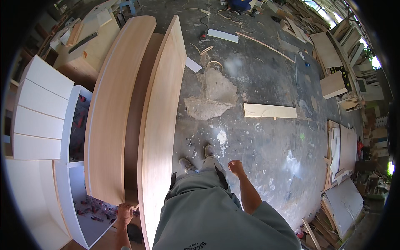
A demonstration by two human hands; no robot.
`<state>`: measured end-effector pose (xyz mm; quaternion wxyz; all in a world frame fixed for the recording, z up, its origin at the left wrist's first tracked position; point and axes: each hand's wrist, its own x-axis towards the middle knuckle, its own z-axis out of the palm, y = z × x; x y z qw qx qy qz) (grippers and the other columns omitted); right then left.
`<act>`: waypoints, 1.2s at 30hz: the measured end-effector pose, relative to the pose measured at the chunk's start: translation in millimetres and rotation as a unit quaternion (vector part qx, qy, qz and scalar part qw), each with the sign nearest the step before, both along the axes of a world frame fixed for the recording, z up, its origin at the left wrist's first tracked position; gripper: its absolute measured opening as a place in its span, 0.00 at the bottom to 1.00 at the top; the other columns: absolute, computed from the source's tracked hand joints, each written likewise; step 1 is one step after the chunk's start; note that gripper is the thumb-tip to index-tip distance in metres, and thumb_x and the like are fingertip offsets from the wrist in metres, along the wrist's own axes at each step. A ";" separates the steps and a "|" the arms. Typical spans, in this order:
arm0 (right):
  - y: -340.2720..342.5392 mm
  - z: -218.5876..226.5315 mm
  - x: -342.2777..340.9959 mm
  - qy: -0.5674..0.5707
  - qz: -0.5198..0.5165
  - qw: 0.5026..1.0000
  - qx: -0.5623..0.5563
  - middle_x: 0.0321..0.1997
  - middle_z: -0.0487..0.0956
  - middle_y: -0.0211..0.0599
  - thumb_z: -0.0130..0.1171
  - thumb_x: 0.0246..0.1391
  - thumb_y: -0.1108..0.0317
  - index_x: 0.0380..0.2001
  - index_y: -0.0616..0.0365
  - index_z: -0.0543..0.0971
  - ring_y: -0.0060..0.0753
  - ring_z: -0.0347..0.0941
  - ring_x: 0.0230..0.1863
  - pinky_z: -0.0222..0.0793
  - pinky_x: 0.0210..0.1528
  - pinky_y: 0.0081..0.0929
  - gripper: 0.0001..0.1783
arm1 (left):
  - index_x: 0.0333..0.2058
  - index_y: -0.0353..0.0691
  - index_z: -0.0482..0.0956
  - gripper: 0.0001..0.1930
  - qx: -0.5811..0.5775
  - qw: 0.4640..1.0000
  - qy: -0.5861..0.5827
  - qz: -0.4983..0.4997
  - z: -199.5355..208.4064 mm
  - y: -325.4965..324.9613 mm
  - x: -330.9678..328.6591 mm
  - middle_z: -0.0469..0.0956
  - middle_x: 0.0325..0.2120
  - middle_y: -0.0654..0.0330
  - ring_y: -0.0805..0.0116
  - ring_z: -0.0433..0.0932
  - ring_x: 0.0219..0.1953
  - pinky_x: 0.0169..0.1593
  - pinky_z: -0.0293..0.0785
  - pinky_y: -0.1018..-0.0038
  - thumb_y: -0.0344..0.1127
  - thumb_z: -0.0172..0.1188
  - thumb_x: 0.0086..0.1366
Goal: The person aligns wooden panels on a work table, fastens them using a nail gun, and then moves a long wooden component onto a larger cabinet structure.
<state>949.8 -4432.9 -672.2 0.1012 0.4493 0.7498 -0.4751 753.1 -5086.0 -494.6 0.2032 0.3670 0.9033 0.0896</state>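
A long wood-grain furniture carcass (111,104) with a rounded far end stands on my left. Beside it, a tall wood-grain panel (160,100) stands on edge, with a dark gap between the two. My left hand (125,211) is at the carcass's near end, fingers curled over the lower edge. My right hand (236,166) hangs in the air over the floor on my right, its fingers curled in, and I see nothing in it.
White cabinet boxes (77,166) and a white panelled unit (43,108) stand at far left. A pale board (270,111) lies on the stained concrete floor ahead. Stacked boards (343,204) line the right side. Far ahead, a person (239,5) is partly visible near loose cables.
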 end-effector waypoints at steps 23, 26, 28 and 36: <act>-3.8 9.4 -14.7 -0.013 0.027 0.997 -0.071 0.30 0.83 0.44 0.57 0.57 0.72 0.34 0.69 0.81 0.32 0.81 0.28 0.80 0.29 0.28 0.09 | 0.33 0.41 0.77 0.08 -0.067 0.987 0.061 0.132 -25.0 -6.9 44.4 0.75 0.40 0.55 0.53 0.72 0.50 0.54 0.68 0.59 0.26 0.62 0.52; 0.4 0.1 -22.7 0.011 0.040 0.994 -0.096 0.27 0.82 0.37 0.57 0.58 0.69 0.35 0.63 0.83 0.29 0.79 0.25 0.75 0.24 0.25 0.09 | 0.39 0.43 0.75 0.09 -0.037 0.975 0.125 0.181 -31.6 -3.2 51.5 0.74 0.42 0.53 0.51 0.71 0.51 0.55 0.66 0.57 0.29 0.59 0.59; -6.0 18.1 -42.0 0.033 0.154 0.987 -0.008 0.27 0.82 0.41 0.55 0.53 0.74 0.35 0.68 0.82 0.29 0.79 0.24 0.78 0.28 0.26 0.10 | 0.44 0.46 0.77 0.12 -0.063 0.963 0.155 0.211 -28.6 4.5 63.8 0.69 0.47 0.52 0.52 0.68 0.54 0.56 0.65 0.56 0.33 0.58 0.61; 12.0 -12.9 -52.5 0.051 0.231 0.972 -0.010 0.32 0.85 0.43 0.59 0.55 0.71 0.33 0.59 0.85 0.32 0.82 0.35 0.74 0.39 0.27 0.07 | 0.59 0.50 0.67 0.29 -0.084 0.894 0.041 0.438 -17.5 4.0 101.8 0.65 0.52 0.49 0.47 0.71 0.51 0.52 0.72 0.54 0.27 0.57 0.57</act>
